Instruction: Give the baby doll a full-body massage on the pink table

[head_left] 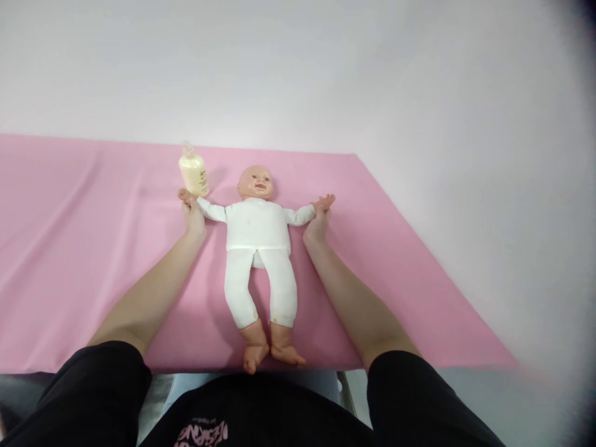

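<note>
A baby doll (pixel 257 226) with a bald head and a white cloth body lies on its back on the pink-covered table (pixel 395 298). Its arms are stretched out to both sides and its feet point towards me. My left hand (pixel 194 222) is closed round the doll's wrist on the left. On the other side, my right hand (pixel 318 225) grips the doll's other wrist, with the doll's small fingers sticking out beyond it. My own fingers are partly hidden behind the doll's wrists.
A pale yellow pump bottle (pixel 193 172) stands just behind my left hand, close to the doll's hand. Behind the table and to its right is a plain white wall (pixel 298 74). The table's front edge runs near my body, under the doll's feet.
</note>
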Demonstrator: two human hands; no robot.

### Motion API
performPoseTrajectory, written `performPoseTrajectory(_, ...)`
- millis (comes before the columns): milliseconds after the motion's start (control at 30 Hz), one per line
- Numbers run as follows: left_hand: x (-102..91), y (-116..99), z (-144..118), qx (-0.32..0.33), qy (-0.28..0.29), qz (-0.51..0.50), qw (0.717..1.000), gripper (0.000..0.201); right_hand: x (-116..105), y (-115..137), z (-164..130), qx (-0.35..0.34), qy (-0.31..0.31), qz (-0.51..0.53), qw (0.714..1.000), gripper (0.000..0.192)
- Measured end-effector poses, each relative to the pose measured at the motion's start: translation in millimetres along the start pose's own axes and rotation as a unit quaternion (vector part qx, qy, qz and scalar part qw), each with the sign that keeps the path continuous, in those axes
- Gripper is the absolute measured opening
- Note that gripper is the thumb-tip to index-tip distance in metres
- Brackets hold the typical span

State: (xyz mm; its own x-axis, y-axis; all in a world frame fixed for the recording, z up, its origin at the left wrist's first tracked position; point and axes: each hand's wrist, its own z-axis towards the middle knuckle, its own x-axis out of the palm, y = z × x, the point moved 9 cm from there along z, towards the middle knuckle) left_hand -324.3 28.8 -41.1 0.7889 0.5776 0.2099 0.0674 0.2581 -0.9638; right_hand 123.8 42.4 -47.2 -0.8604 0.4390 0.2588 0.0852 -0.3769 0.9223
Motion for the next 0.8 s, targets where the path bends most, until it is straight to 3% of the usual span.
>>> performPoseTrajectory(67,-2.3,2.7,2.7,0.0,-0.008,-0.007,1.0,0.032,-5.2,-9.2,4.3,0.009,-0.013,0.006,1.0,0.056)
performPoseTrajectory(133,-0.3,-3.3,0.9,0.022,-0.001,0.0,1.0,0.037,-2.0,-2.5,3.6,-0.024,0.005,-0.009,1.0,0.057)
performPoseTrajectory(233,6.9,-23.9,-9.3,0.083,0.025,0.022,0.996,0.048,13.4,28.7,-9.6,-0.116,0.057,-0.052,0.99,0.062)
performPoseTrajectory(333,23.9,-49.3,-28.2,0.163,0.1,0.064,0.979,0.059,35.3,59.6,-33.2,-0.173,0.132,-0.078,0.973,0.062)
performPoseTrajectory(467,56.4,-72.5,-64.9,0.273,0.247,0.153,0.917,0.058,60.8,78.7,-61.6,-0.21,0.232,-0.15,0.938,0.057)
performPoseTrajectory(567,82.1,-70.4,-92.4,0.327,0.359,0.269,0.832,0.051,79.1,77.3,-77.5,-0.245,0.32,-0.252,0.88,0.051)
performPoseTrajectory(633,91.2,-64.7,-101.9,0.338,0.399,0.328,0.787,0.049,84.2,74.9,-81.4,-0.253,0.347,-0.286,0.857,0.049)
performPoseTrajectory(700,93.9,-62.3,-104.1,0.341,0.407,0.352,0.771,0.049,84.9,74.6,-80.9,-0.252,0.348,-0.295,0.854,0.049)
performPoseTrajectory(800,93.4,-62.4,-103.1,0.347,0.402,0.356,0.769,0.05,85.1,74.9,-80.5,-0.256,0.345,-0.295,0.853,0.049)
